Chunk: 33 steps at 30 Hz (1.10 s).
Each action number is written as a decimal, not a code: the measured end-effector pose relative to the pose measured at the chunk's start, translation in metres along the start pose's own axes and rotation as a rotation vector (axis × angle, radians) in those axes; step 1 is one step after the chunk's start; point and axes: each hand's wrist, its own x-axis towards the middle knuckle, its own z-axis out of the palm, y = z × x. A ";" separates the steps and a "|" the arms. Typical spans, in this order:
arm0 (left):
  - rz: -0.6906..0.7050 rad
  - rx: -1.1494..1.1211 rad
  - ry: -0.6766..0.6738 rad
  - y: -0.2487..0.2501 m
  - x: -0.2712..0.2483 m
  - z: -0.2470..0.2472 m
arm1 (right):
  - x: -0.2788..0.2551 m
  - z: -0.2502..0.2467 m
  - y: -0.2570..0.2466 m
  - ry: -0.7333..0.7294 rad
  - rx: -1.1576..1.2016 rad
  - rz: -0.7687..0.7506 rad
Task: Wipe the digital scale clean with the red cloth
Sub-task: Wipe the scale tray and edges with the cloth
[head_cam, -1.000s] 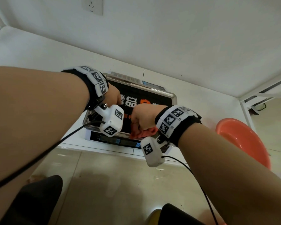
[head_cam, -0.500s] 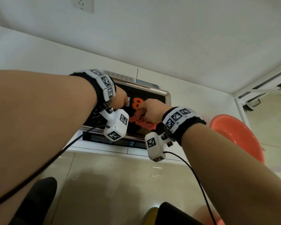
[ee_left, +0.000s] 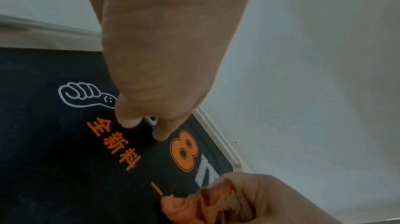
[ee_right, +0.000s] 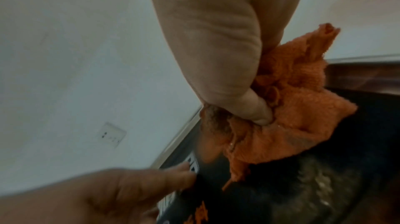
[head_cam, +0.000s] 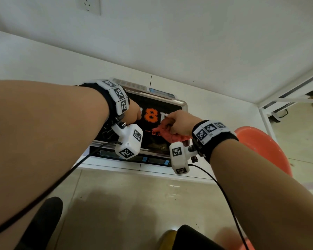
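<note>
The digital scale sits on a white ledge; its black platform bears an orange "8" and has a steel rim. My right hand grips the bunched red cloth and presses it on the platform's right part, near the "8". The right wrist view shows the thumb and fingers curled into the cloth. My left hand rests on the platform's left part, its straight fingertips touching the black surface. A dull smeared patch shows on the platform near the cloth.
The scale's display strip faces me at the ledge's front edge. An orange-red plastic stool stands on the floor at the right. A wall socket is above, a white frame at the far right. Cables run from both wrists.
My right hand has slid the cloth from the platform's near edge up and to the right, near the "8". The left hand has stayed on the platform.
</note>
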 end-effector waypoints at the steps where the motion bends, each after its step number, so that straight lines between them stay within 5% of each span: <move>1: 0.006 -0.001 0.008 0.000 -0.001 0.000 | 0.002 0.003 -0.001 -0.024 -0.027 -0.004; 5: 0.027 -0.011 0.030 0.000 -0.002 -0.002 | 0.001 0.001 -0.006 -0.073 -0.134 -0.020; 10: 0.001 -0.071 0.043 -0.002 -0.005 0.000 | 0.004 -0.006 -0.008 0.130 -0.113 -0.008; 22: 0.014 -0.099 0.021 0.000 -0.009 -0.001 | 0.006 0.024 -0.030 -0.073 -0.498 -0.207; 28: 0.003 -0.166 0.011 -0.002 -0.009 -0.001 | 0.002 0.012 -0.030 0.002 -0.393 -0.249; 33: -0.003 -0.154 0.014 -0.002 -0.011 -0.001 | 0.007 0.038 -0.037 -0.117 -0.572 -0.275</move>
